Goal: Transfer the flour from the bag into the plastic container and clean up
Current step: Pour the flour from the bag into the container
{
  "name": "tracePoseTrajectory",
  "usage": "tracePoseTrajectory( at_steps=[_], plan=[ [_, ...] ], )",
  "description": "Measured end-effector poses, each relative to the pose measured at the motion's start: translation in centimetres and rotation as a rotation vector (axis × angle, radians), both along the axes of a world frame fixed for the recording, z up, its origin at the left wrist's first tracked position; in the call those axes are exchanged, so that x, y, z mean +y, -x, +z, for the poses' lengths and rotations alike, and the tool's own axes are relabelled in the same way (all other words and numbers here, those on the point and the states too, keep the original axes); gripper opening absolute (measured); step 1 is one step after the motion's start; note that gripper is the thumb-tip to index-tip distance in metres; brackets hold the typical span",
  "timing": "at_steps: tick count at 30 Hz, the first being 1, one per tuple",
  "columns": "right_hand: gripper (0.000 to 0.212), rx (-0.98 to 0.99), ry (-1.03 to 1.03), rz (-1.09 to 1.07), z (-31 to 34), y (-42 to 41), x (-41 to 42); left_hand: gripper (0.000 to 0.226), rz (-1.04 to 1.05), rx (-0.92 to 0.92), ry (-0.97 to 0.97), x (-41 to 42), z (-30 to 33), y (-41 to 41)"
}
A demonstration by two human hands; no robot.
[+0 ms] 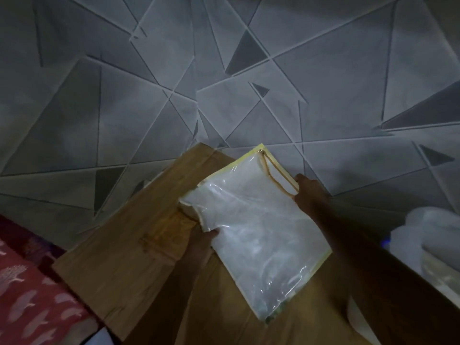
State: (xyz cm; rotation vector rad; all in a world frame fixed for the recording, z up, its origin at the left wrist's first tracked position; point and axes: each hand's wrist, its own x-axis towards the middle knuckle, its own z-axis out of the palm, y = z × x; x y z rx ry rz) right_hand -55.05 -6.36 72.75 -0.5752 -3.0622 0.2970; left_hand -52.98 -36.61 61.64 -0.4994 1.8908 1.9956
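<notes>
A clear plastic bag (251, 225) with yellow trim and a brown zip along its top edge is held up over a wooden table (129, 245), and it looks white inside. My left hand (201, 245) grips the bag's lower left edge from underneath. My right hand (311, 192) pinches the upper right corner at the end of the zip, which gapes open. The plastic container cannot be made out in the dim light.
A grey wall (224, 70) with a pattern of triangles stands behind the table. A red patterned cloth (32, 295) lies at the lower left. Pale crumpled plastic (428, 240) sits at the right edge, beyond my right forearm.
</notes>
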Motion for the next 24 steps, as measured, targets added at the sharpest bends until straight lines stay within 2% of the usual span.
tracePoseTrajectory(
  at_steps=[2,5,8,12,14,16,19,21,24],
  plan=[
    [0.034,0.013,-0.069,-0.003,-0.7,0.5,0.3,0.052,-0.063,-0.008,0.079,0.5,-2.5,1.0],
    [0.032,-0.012,-0.092,0.012,-2.1,0.6,1.0,0.077,-0.107,0.020,0.262,2.0,-2.9,1.1],
    [0.038,-0.048,-0.081,0.000,-3.7,0.0,1.3,0.074,-0.060,0.094,0.502,3.1,-1.8,0.3],
    [0.044,-0.055,-0.154,-0.060,-5.6,-1.4,1.3,0.086,-0.009,0.238,0.562,3.5,-1.8,-1.1],
    [0.045,0.022,-0.053,-0.101,-6.4,-1.9,1.1,0.076,0.043,0.276,0.567,3.6,-1.9,-1.8],
    [0.041,0.191,0.107,-0.167,-6.5,-2.6,0.2,0.069,0.097,0.323,0.619,4.1,-1.2,-2.8],
    [0.030,0.428,0.457,-0.285,-4.8,-5.2,-2.3,0.062,0.097,0.374,0.705,4.9,0.7,-4.3],
    [0.023,0.568,0.614,-0.332,-3.2,-7.2,-3.9,0.045,0.139,0.404,0.550,5.6,2.8,-5.0],
    [0.017,0.749,0.740,-0.380,0.0,-11.2,-5.1,0.027,0.151,0.511,0.325,7.5,7.4,-6.5]
  ],
)
